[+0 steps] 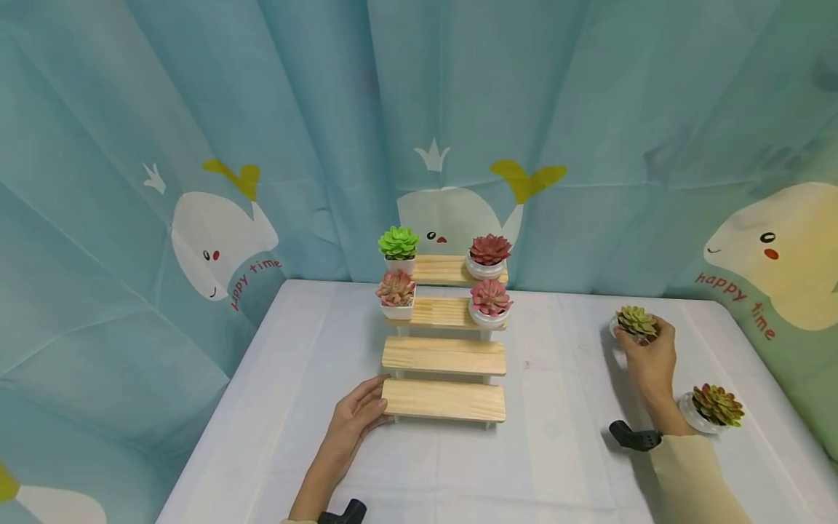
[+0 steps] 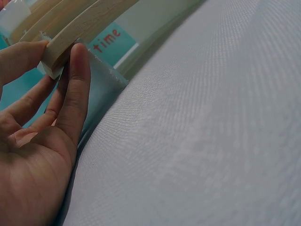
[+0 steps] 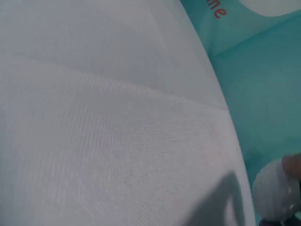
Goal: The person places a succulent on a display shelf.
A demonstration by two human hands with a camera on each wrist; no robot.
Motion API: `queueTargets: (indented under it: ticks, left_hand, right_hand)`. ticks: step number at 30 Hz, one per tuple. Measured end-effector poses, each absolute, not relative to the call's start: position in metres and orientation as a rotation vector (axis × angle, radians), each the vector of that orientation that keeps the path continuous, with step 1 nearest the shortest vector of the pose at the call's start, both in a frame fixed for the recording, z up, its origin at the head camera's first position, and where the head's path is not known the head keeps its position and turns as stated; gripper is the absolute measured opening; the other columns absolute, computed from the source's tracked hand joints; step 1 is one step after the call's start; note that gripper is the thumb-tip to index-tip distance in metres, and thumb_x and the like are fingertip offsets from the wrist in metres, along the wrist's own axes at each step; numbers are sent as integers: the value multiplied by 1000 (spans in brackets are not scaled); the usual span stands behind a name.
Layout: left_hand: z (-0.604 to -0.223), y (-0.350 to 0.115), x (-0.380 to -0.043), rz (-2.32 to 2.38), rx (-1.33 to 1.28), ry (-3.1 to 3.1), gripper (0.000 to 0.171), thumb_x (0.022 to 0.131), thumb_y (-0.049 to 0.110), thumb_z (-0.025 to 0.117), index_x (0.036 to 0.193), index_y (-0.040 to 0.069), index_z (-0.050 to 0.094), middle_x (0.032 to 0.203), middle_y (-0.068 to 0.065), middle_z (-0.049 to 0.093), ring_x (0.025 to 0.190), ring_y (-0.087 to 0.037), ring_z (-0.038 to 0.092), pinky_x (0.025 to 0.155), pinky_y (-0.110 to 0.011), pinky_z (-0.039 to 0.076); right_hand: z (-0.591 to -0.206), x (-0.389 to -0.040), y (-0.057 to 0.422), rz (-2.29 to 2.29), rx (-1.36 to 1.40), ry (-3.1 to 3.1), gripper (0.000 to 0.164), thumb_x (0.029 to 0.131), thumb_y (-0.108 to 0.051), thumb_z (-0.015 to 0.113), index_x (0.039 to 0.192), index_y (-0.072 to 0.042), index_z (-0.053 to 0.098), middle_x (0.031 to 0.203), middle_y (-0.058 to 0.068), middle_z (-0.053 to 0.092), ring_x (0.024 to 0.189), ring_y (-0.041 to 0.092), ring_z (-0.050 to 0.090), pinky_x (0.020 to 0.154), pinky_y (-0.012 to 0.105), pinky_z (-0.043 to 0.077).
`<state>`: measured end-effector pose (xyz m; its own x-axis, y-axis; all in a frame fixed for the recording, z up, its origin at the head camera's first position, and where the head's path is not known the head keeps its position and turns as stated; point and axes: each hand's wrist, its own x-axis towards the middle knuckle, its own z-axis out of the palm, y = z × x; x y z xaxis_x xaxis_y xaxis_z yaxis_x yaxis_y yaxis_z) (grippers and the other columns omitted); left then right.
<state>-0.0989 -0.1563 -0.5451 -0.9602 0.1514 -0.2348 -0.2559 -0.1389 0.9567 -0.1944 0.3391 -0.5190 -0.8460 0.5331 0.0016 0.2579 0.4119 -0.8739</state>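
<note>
My left hand (image 1: 353, 416) is at the left end of the lowest board of a tiered wooden plant stand (image 1: 444, 400). In the left wrist view, thumb and fingers pinch the end of that board (image 2: 70, 37). Over at the right of the table, my right hand (image 1: 652, 364) grips a green potted succulent (image 1: 635, 320) by its round white pot. Part of this pot (image 3: 275, 193) shows at the lower right of the right wrist view, a fingertip on it. A shadow below suggests the pot is raised, though I cannot tell how high.
On the upper two boards stand a bright green succulent (image 1: 398, 243), a dark red one (image 1: 489, 250), a pale pink one (image 1: 396, 289) and a pink one (image 1: 491, 297). A reddish-green succulent (image 1: 717, 405) sits beside my right wrist. Behind the white table (image 1: 556, 466) hangs a blue curtain (image 1: 314, 109).
</note>
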Motion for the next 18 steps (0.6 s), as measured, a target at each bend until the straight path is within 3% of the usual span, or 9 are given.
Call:
queueTargets:
  ticks: [3,7,12,18]
  left_hand:
    - [-545,-156,-99,2179,-116,1863,61,101,16,66,155,1,43,147,-26,54,119,-18,67,97,-26,63]
    - [-545,-157,-100,2181,-111,1868,61,100,15,66,154,1,43,148,-26,53,120,-18,67,98,-26,63]
    - [-546,-157,-100,2180,-116,1869,60,100,14,66,154,1,44,147,-24,54,119,-17,67,98,-26,63]
    - [-546,-157,-99,2183,-123,1861,60,100,14,66,154,1,44,148,-25,53,120,-17,66,97,-26,63]
  right_hand:
    - [-514,-190,338,1447,-603,-2365,77,101,-24,67,161,-2,25,157,18,38,138,29,44,107,16,44]
    - [-509,-186,336,1481,-443,-2336,73,99,-16,70,159,-4,30,144,-2,43,130,10,48,100,3,44]
    - [-501,-181,336,1483,-254,-2367,73,99,-13,71,159,-4,31,135,-19,41,126,-4,47,99,-2,42]
    - [-493,-173,330,1528,-82,-2408,71,98,-10,73,157,-6,34,131,-27,42,121,-14,45,97,-4,41]
